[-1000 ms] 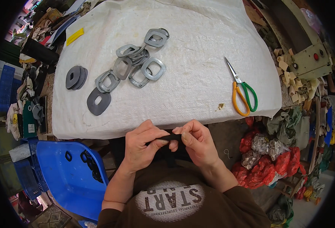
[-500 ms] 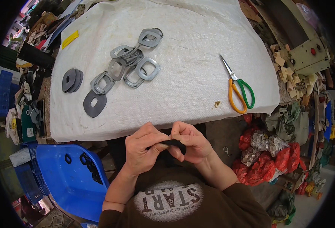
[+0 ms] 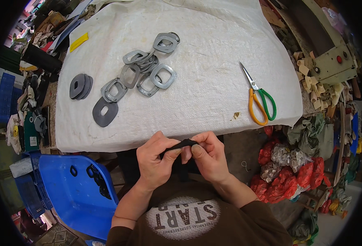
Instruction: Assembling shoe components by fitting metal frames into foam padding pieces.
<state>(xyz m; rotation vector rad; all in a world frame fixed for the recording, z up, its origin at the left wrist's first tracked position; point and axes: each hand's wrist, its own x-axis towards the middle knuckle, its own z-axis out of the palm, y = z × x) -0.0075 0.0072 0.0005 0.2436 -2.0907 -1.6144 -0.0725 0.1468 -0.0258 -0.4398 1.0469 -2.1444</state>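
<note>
L hand (image 3: pixel 155 159) + R hand (image 3: pixel 210 159): both pinching 1 bent black strip (image 3: pixel 183 143), by near edge of white woven sheet (image 3: pixel 205 94). Risk: if either pinch slips w/ strip under bend, could spring loose & fall; blue tub (image 3: pixel 72 199) on my L holds black rings (image 3: pixel 74 170), so may get mixed up. Grip hides strip's ends; full shape & material unclear. Farther: grey metal frames (image 3: pixel 148 64) overlap, lower ones part-covered, exact no. uncertain.
</note>
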